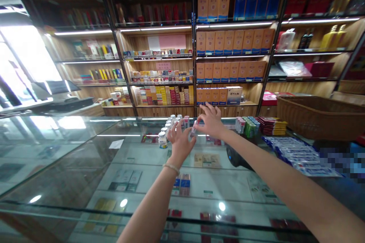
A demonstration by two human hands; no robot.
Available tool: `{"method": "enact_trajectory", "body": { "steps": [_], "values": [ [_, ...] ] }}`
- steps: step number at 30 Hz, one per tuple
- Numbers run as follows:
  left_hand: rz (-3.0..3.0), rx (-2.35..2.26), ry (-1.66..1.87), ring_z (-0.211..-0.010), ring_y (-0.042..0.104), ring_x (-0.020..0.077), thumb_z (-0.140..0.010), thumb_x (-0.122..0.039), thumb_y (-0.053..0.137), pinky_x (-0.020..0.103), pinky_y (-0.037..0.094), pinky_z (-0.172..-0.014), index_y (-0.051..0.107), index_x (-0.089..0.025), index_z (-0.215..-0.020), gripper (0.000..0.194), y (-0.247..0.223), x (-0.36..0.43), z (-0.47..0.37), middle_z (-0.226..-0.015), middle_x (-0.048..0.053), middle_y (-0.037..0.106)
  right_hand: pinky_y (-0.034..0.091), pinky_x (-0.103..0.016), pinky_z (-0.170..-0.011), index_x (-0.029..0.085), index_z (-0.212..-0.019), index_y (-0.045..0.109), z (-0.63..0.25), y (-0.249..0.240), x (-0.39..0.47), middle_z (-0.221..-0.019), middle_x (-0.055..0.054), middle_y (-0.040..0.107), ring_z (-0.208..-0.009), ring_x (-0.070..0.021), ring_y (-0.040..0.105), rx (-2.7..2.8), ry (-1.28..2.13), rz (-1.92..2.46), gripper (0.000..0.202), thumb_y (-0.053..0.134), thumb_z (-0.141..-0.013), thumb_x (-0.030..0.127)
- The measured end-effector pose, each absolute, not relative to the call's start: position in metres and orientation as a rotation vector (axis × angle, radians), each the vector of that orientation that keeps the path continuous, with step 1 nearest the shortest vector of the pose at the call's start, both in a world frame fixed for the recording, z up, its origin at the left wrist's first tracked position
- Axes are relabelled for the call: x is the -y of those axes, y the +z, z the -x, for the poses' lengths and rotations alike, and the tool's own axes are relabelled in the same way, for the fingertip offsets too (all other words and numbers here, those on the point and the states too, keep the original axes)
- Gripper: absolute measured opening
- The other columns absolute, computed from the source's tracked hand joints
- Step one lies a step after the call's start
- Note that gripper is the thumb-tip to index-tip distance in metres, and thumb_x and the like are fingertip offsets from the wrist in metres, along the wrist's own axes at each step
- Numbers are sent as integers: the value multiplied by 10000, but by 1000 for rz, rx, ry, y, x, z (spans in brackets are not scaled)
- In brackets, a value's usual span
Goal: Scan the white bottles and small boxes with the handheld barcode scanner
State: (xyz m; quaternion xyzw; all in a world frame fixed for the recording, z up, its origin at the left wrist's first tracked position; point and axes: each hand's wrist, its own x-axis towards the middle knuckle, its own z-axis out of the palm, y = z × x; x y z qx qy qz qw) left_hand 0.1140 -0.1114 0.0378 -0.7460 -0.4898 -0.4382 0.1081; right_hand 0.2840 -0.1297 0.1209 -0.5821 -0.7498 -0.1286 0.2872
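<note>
Way through by the near left, crowding along the far and right sides.
I could pass low over the worktop from its near edge towards the middle. White-capped bottles block me at the far edge; small tubes, red-yellow packets and a deep basket crowd the far right, blue-white packets the right, a black device beside my right forearm.
</note>
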Motion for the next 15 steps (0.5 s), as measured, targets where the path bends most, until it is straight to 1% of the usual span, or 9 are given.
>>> {"method": "enact_trajectory", "body": {
  "steps": [3, 6, 11, 13, 15],
  "values": [
    [2160, 1461, -1335, -1498, 337, 370, -806, -378, 797, 615, 232, -1242, 752, -288, -1113, 323, 41, 110, -111, -1588, 104, 466, 102, -674, -1210, 205, -889, 730, -274, 121, 125, -1619, -152, 436, -1563, -356, 210, 1907, -348, 1570, 285, 653, -861, 478],
    [2145, 1456, -1376, -1499, 336, 357, -819, -431, 793, 584, 245, -1249, 752, -255, -1043, 288, 41, 107, -108, -1585, 118, 456, 97, -678, -1203, 194, -867, 720, -266, 116, 120, -1608, -179, 442, -1549, -369, 226, 1852, -348, 1596, 313, 664, -840, 501],
    [2129, 1484, -1375, -1495, 342, 356, -833, -398, 785, 600, 242, -1241, 757, -255, -929, 175, 39, 104, -107, -1560, 99, 497, 105, -663, -1209, 187, -845, 709, -260, 106, 118, -1600, -178, 450, -1542, -356, 239, 1856, -313, 1629, 345, 645, -866, 526],
    [2122, 1491, -1356, -1494, 347, 359, -844, -382, 773, 615, 231, -1238, 765, -268, -931, 143, 38, 103, -106, -1560, 89, 505, 118, -663, -1207, 194, -868, 714, -262, 104, 119, -1600, -172, 452, -1542, -351, 245, 1876, -297, 1624, 364, 637, -885, 549],
    [2117, 1482, -1344, -1496, 344, 356, -860, -369, 753, 616, 234, -1235, 774, -278, -956, 134, 38, 103, -104, -1568, 83, 501, 138, -661, -1202, 207, -938, 730, -266, 104, 118, -1608, -163, 445, -1547, -344, 242, 1902, -271, 1606, 371, 629, -905, 563]
  ]
}}
